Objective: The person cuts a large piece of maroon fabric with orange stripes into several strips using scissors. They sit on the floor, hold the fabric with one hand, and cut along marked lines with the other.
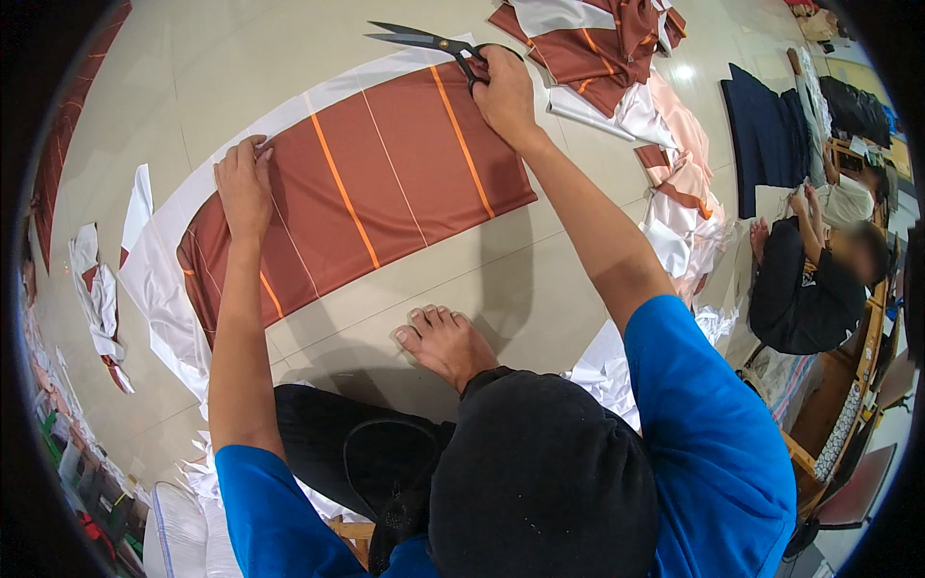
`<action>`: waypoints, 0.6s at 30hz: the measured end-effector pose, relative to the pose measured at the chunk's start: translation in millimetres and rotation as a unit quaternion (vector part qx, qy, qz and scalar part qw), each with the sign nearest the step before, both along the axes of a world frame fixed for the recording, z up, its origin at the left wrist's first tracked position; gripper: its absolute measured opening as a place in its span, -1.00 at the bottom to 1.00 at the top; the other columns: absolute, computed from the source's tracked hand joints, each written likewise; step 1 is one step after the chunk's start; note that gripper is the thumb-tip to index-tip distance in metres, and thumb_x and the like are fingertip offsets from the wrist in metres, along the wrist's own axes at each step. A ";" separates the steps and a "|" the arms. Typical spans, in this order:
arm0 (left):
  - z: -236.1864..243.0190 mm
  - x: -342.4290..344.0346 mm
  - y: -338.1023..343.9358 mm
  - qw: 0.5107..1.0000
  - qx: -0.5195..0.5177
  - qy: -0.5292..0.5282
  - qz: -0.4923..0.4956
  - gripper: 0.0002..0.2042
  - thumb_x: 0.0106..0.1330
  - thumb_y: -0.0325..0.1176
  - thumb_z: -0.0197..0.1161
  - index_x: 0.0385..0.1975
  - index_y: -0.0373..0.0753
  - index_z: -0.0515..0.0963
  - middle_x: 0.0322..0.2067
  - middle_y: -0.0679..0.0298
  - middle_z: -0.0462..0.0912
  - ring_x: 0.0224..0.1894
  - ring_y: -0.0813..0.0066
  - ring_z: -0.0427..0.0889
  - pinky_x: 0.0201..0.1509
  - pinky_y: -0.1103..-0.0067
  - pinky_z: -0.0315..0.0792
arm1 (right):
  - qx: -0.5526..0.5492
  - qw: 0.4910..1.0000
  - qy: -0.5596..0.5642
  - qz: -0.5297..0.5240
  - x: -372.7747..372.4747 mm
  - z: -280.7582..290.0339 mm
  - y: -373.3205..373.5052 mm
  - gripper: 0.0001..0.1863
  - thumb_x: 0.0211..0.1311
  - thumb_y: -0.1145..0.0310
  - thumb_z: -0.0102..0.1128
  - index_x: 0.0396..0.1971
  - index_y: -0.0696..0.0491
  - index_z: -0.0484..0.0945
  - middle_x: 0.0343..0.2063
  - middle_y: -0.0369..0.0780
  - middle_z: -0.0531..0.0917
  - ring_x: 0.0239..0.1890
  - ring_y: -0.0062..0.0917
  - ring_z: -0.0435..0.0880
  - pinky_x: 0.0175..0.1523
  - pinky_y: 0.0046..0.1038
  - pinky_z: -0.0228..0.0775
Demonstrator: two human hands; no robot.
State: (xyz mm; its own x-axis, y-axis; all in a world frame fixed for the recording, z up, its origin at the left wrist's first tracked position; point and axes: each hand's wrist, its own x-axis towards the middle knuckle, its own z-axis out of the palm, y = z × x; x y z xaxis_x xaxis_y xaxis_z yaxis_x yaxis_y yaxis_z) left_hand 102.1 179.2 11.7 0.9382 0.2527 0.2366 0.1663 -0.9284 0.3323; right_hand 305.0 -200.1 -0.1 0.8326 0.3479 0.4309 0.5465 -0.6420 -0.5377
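Note:
A brown cloth with orange and thin pale stripes (400,159) lies on the floor in front of me, with white fabric (173,231) showing along its far and left edges. My left hand (245,188) rests at the cloth's far left edge, its fingers stretched over the brown and white border. Black-handled scissors (444,44) are gripped in my right hand (506,94) at the far right corner of the cloth. Their blades are parted and point left, above the white edge.
More brown and white cloth (602,58) is heaped at the far right, beside peach fabric (679,116). White scraps (94,289) lie at the left. My bare foot (445,345) is close to the cloth's near edge. Another person (805,289) sits at the right near dark blue cloth (766,135).

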 end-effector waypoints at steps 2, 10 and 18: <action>-1.6 -4.4 -7.1 1.000 0.017 -0.014 0.007 -0.63 0.67 -0.23 0.26 0.35 -0.21 0.58 0.27 -0.03 0.65 0.37 -0.11 0.56 0.47 0.02 0.34 | 0.016 1.000 0.003 -0.016 -11.4 3.4 2.0 -0.66 0.19 0.53 0.48 -0.04 0.16 0.62 -0.12 0.03 0.74 0.03 0.08 0.69 0.15 0.05 0.49; -3.5 -59.3 -140.6 0.998 -0.018 0.052 -0.002 -0.18 0.64 0.16 0.18 0.76 -0.09 0.15 0.77 -0.02 0.01 0.78 -0.33 -0.12 0.75 -0.27 -0.18 | 0.068 0.993 0.084 -0.047 -148.7 26.1 25.4 -0.53 0.32 0.29 0.63 0.02 0.25 0.60 0.03 0.07 0.74 0.12 0.04 0.70 0.23 -0.05 0.50; -5.8 -63.2 -175.0 0.993 0.030 0.112 -0.014 -0.17 0.64 0.20 0.13 0.78 -0.05 0.12 0.75 -0.14 0.02 0.76 -0.40 -0.09 0.73 -0.31 -0.21 | 0.018 0.998 0.046 -0.030 -178.2 1.3 9.3 -0.41 0.29 0.28 0.65 0.16 0.23 0.53 0.30 0.09 0.65 0.40 0.09 0.57 0.44 0.03 0.38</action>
State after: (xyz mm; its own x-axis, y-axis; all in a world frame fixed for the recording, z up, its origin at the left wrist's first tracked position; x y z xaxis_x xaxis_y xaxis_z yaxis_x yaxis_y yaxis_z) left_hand 38.9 4.2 6.0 0.9755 0.2172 0.0347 0.2033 -0.9506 0.2347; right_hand 126.8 -190.8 1.3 0.8883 0.2811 0.3632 0.4546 -0.6513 -0.6076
